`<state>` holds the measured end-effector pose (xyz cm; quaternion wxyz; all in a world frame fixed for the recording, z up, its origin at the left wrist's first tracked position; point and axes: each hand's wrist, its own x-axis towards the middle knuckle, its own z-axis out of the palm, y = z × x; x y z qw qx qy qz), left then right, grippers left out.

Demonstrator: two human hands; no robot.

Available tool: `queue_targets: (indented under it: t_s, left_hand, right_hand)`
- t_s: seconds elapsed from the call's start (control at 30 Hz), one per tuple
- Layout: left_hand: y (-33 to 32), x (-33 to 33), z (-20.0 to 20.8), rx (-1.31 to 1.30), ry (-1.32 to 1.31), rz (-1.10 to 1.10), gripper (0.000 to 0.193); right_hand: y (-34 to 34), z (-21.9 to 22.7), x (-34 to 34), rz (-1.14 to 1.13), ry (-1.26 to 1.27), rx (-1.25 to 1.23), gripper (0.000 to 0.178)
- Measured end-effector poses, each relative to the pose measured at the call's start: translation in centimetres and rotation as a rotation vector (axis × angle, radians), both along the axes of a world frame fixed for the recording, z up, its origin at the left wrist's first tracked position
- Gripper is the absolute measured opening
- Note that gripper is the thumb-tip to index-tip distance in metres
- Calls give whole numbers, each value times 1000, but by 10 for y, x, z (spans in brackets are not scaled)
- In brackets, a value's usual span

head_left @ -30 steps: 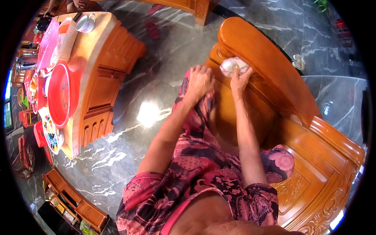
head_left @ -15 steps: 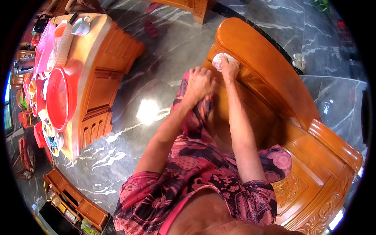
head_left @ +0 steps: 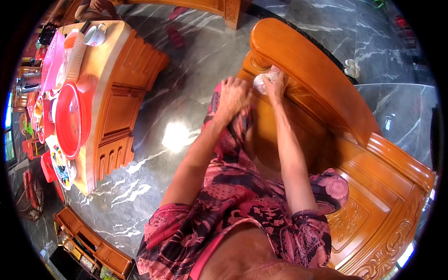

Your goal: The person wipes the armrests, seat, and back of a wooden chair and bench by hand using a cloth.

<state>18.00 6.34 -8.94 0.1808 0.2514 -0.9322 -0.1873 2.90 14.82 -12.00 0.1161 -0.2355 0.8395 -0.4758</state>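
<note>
Cloth [head_left: 259, 86], white with pink, is observed in the head view between the thumb and fingers of the right hand [head_left: 276, 87], which are clamped on it; part of it protrudes to the left of the thumb. Directly to the right of these fingers is the curved wooden armrest [head_left: 310, 77] of a bench, and the glossy bench seat [head_left: 298, 128] extends below them. Contact between cloth and wood cannot be confirmed. Left hand [head_left: 235, 97] lies over the knee of the patterned trousers [head_left: 226, 147], its fingers bent; whether they are pressed together cannot be told. Well to the left of those fingers stands a wooden table [head_left: 103, 60] bearing a red basin [head_left: 67, 140] and a white mug [head_left: 94, 37].
</note>
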Motion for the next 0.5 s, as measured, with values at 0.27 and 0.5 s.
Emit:
queue_targets:
  t_s: [0.27, 0.5]
  left_hand:
    - [1, 0, 3, 3, -5, -5, 27]
    - [1, -2, 5, 18, -70, -3, 29]
  right_hand:
    - [-18, -15, 11, -245, 176, -349, 68]
    - [-33, 0, -13, -139, -229, -313, 25]
